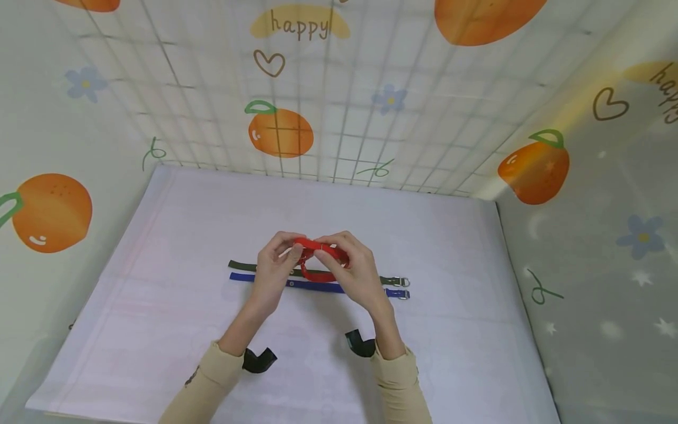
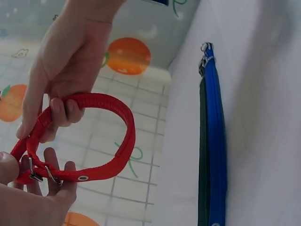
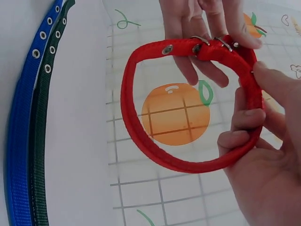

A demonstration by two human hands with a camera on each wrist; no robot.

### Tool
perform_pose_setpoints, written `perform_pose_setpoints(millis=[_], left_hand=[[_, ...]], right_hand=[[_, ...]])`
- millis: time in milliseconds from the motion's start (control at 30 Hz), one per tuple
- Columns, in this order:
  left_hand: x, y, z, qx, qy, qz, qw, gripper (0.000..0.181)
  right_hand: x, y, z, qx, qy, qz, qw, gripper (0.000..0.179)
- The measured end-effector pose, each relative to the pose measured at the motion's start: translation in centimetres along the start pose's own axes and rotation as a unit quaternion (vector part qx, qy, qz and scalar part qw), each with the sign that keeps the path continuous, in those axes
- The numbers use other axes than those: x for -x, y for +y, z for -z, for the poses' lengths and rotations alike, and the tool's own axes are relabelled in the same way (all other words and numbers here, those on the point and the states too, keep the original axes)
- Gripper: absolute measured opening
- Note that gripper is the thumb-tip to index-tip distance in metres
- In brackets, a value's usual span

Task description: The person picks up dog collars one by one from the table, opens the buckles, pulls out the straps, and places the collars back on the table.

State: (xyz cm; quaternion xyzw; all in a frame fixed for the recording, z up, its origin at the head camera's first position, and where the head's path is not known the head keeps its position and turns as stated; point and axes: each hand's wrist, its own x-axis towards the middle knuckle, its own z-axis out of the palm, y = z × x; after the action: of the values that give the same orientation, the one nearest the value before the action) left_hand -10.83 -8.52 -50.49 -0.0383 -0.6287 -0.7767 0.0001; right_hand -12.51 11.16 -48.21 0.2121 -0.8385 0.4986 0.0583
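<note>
A red collar [image 1: 319, 278], closed into a loop, is held up over the table between both hands. My left hand [image 1: 272, 268] pinches it with thumb and fingers beside its metal buckle [image 2: 33, 170] and metal ring [image 2: 53, 175]. My right hand [image 1: 356, 270] grips the band, with fingers curled around it and the thumb near the strap end [image 3: 256, 70]. An eyelet [image 2: 83, 178] shows on the band. Behind and below the hands, a green collar [image 1: 241, 265] and a blue collar [image 1: 318, 287] lie flat, side by side, their buckles toward the right.
A white sheet covers the table [image 1: 175, 235]. Patterned walls with oranges [image 1: 281, 133] and a wire grid [image 1: 349, 147] enclose its back and sides. Black curved pieces [image 1: 259, 360] show beside both wrists, above the table's near part.
</note>
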Motion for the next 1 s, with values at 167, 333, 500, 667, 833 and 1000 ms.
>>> perform_pose_setpoints(millis=[167,333,500,667,833,1000], left_hand=[[-0.25,-0.08,0.26,-0.044,-0.028,-0.03,0.9982,0.033],[-0.67,-0.22,0.37,-0.117,-0.056,-0.066,0.9894,0.03],[-0.62,-0.23,0.24,-0.119,-0.054,-0.071,0.9889,0.026],[-0.5,-0.11,0.09,-0.081,-0.049,-0.059,0.9938,0.025],[-0.52,-0.06,0.14,-0.061,-0.032,-0.047,0.9965,0.027],[-0.43,0.08,0.35,-0.024,-0.029,-0.02,0.9991,0.028]], right_hand=[[-0.05,-0.17,0.1,0.011,-0.006,0.014,0.9998,0.024],[0.07,-0.15,0.18,0.023,-0.011,0.026,0.9993,0.023],[0.16,-0.04,-0.03,0.023,-0.016,0.02,0.9994,0.025],[0.08,-0.14,-0.2,0.02,-0.014,0.014,0.9996,0.025],[-0.16,-0.35,-0.2,0.016,-0.013,0.016,0.9997,0.026],[-0.21,-0.25,-0.15,0.015,-0.015,0.015,0.9997,0.026]])
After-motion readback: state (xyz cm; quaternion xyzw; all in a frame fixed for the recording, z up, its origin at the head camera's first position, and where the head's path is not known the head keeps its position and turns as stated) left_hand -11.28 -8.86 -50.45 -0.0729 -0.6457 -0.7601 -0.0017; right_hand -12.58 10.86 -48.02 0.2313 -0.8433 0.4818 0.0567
